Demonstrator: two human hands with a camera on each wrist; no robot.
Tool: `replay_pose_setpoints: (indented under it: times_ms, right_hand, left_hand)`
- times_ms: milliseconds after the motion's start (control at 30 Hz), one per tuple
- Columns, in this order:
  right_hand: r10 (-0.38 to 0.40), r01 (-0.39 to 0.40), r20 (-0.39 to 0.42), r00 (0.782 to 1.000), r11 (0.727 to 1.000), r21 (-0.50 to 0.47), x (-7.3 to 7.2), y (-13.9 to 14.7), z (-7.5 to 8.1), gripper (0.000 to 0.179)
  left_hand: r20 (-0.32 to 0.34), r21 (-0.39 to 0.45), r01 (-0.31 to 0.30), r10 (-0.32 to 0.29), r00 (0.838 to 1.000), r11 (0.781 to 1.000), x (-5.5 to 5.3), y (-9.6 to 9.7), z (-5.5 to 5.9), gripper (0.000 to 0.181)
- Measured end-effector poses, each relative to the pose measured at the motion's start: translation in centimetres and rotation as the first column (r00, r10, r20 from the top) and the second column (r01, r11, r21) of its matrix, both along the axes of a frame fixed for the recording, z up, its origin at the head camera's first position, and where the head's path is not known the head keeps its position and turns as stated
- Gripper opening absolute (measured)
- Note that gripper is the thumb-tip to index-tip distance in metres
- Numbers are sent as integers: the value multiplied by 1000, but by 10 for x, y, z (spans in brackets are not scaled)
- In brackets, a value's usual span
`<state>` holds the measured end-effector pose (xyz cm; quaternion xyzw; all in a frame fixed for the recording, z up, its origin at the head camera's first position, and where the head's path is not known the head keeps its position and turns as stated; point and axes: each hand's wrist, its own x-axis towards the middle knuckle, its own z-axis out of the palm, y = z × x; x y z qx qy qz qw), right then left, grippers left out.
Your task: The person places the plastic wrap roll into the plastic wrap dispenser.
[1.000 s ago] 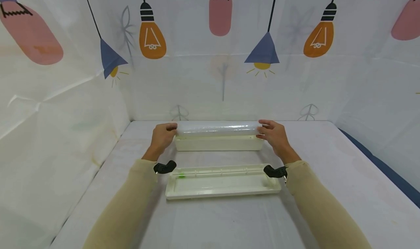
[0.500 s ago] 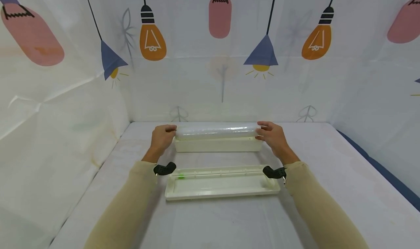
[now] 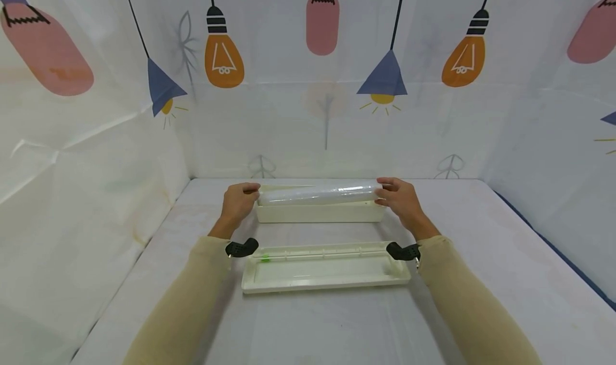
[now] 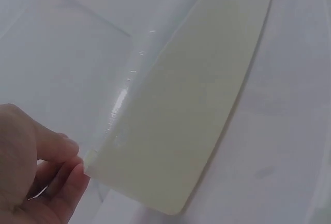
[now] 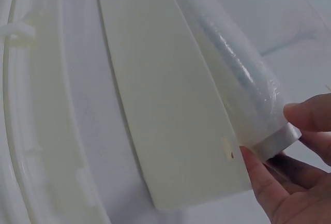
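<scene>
A clear, shiny roll of plastic wrap (image 3: 320, 194) lies slantwise over a long cream box (image 3: 320, 213). Its left end sits low, down in the box; its right end is raised above the rim. My left hand (image 3: 239, 200) pinches at the roll's low end, right against the box's end wall, where the exact contact is hidden. With thumb and fingers my right hand (image 3: 401, 202) grips the raised end, whose grey core edge shows in the right wrist view, and a finger touches the box's corner. A matching cream lid (image 3: 327, 273) lies inner side up nearer to me.
A white-covered table (image 3: 317, 327) bears everything. White sheets printed with lamps and bulbs form a back wall (image 3: 284, 124) and side walls close around it. A thin rail with a small green piece (image 3: 266, 258) runs along the lid.
The roll was nearly level above the box; its left end has dropped into the box while the right end stays up. Both hands have hardly moved, and the lid lies as before.
</scene>
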<state>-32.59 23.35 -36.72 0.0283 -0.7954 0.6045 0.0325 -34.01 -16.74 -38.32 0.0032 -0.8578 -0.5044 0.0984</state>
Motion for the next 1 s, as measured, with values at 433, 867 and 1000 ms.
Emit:
replay_pose_setpoints:
  times_ms: [433,867,1000]
  right_hand:
    - [72,-51,-82,994,970,236,-8,9,2,44]
    - [109,-56,-136,985,936,347,-15,18,3,40]
    - [114,-57,-140,984,931,360,-17,21,2,40]
  left_hand:
    - [11,-37,-4,4,1000,999,1,3,-4,30]
    - [44,-62,10,-8,999,998,0,6,-5,32]
    - [37,-85,13,-10,999,996,0,7,-4,32]
